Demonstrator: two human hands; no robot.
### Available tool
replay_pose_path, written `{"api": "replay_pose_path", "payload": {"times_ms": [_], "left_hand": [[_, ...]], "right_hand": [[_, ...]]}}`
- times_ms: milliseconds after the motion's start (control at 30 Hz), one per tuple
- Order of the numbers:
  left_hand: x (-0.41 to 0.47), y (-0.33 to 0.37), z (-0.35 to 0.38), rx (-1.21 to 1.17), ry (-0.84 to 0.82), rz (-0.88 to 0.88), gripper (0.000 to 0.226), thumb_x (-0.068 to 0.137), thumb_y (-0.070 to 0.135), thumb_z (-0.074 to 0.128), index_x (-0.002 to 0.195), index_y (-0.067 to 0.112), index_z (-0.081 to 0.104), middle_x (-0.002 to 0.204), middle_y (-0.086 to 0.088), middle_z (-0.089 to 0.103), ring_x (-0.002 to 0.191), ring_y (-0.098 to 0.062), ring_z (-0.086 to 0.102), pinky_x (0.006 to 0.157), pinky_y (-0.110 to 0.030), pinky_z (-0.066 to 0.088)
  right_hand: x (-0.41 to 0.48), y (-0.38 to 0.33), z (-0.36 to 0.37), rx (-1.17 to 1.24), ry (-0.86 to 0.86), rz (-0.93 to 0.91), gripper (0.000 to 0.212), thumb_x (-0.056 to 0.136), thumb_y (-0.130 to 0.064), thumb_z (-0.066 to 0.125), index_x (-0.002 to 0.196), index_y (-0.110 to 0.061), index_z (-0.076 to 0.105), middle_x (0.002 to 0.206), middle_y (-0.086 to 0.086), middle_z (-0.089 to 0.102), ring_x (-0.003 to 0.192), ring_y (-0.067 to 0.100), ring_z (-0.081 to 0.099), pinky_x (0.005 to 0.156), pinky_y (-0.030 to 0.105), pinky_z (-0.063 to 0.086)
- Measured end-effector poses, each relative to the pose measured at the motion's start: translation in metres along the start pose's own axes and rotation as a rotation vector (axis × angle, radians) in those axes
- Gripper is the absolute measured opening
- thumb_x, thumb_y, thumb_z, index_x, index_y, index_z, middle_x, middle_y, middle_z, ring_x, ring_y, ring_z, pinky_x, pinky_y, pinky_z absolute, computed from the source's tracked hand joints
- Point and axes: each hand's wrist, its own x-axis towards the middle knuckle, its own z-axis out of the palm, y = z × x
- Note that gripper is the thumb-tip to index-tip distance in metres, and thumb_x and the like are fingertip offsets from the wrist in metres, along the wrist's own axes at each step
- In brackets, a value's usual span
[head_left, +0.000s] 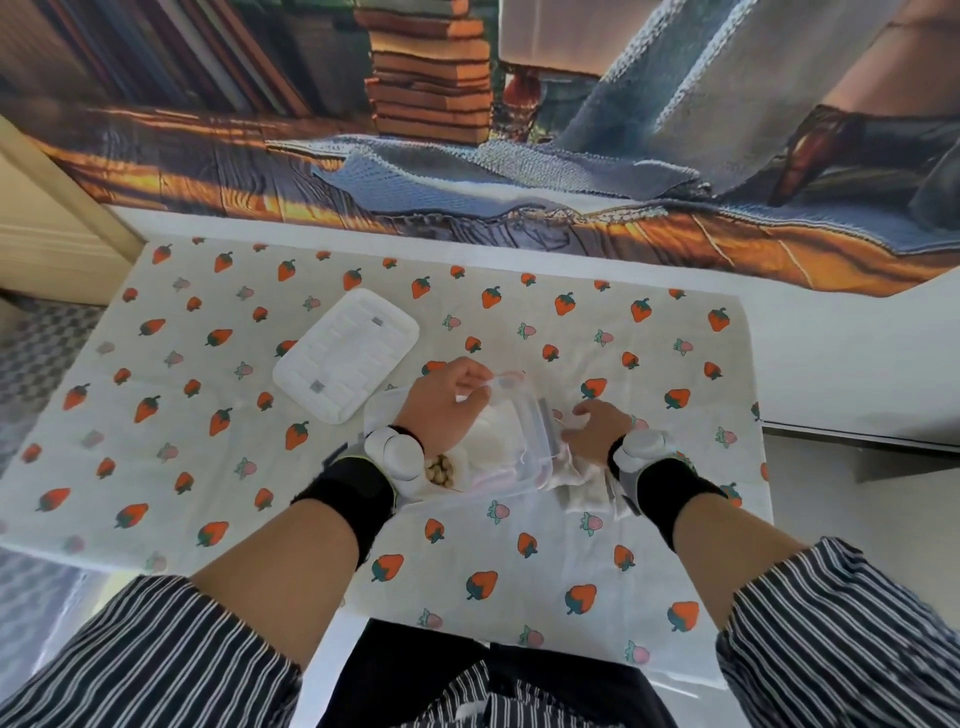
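A clear plastic box (524, 447) sits on the strawberry-print cloth (519, 551) in the middle of the table. Inside it lie white pieces and a small heap of tan round nuts (441, 470). My left hand (441, 397) reaches over the box and pinches a thin clear plastic bag (501, 382) at the box's far edge. My right hand (595, 431) rests beside the box's right wall, fingers curled on clear packets (584, 486) of pale contents lying there. Both wrists carry black bands with white round devices.
A white rectangular lid (345, 353) lies on the cloth to the upper left of the box. A printed backdrop (467, 171) of books and blankets hangs behind the table. The table's right side is bare white surface (841, 364).
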Motion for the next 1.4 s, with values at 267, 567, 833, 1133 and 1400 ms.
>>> {"api": "replay_pose_path", "payload": {"times_ms": [267,567,833,1133,1400], "left_hand": [[-0.013,-0.003,-0.02,-0.02,0.009,0.021,0.013,0.098,0.022,0.06,0.109,0.024,0.068,0.109,0.01,0.07,0.102,-0.003,0.064,0.091,-0.027,0.052],[-0.023,-0.014,-0.045,0.005,-0.003,0.043,0.017,0.098,0.017,0.059,0.111,0.019,0.069,0.109,0.011,0.071,0.1,-0.006,0.065,0.084,-0.011,0.044],[-0.031,-0.032,-0.052,0.037,-0.033,0.023,0.017,0.099,0.016,0.058,0.113,0.016,0.069,0.11,0.008,0.071,0.103,-0.009,0.064,0.082,-0.005,0.042],[-0.031,-0.036,-0.057,0.062,-0.065,0.015,0.02,0.1,0.013,0.054,0.114,0.017,0.068,0.11,0.008,0.071,0.103,-0.011,0.064,0.095,-0.026,0.049],[-0.016,-0.014,-0.058,-0.069,-0.182,-0.096,0.049,0.098,0.006,0.044,0.144,0.021,0.045,0.134,0.0,0.057,0.123,-0.018,0.057,0.104,-0.033,0.046]], "right_hand": [[-0.027,-0.055,-0.027,0.11,0.307,-0.275,0.013,0.085,-0.034,0.064,0.082,-0.023,0.058,0.072,-0.011,0.06,0.073,0.013,0.059,0.062,0.023,0.041],[-0.026,-0.101,0.043,-0.489,-0.05,-0.406,0.027,0.093,-0.018,0.052,0.101,-0.022,0.077,0.115,-0.006,0.07,0.108,0.018,0.063,0.102,0.033,0.043],[-0.007,-0.096,0.084,-0.59,-0.184,-0.305,0.03,0.097,-0.014,0.052,0.123,-0.003,0.063,0.127,0.014,0.063,0.112,0.027,0.061,0.092,0.036,0.046],[-0.019,-0.107,0.052,-0.21,0.045,-0.308,0.023,0.081,-0.014,0.06,0.097,-0.023,0.073,0.098,-0.008,0.069,0.095,0.013,0.063,0.084,0.023,0.047],[-0.06,-0.124,-0.018,0.792,-0.105,-0.164,0.025,0.079,-0.001,0.053,0.06,-0.016,0.063,0.071,0.0,0.056,0.07,0.019,0.051,0.057,0.025,0.046]]}}
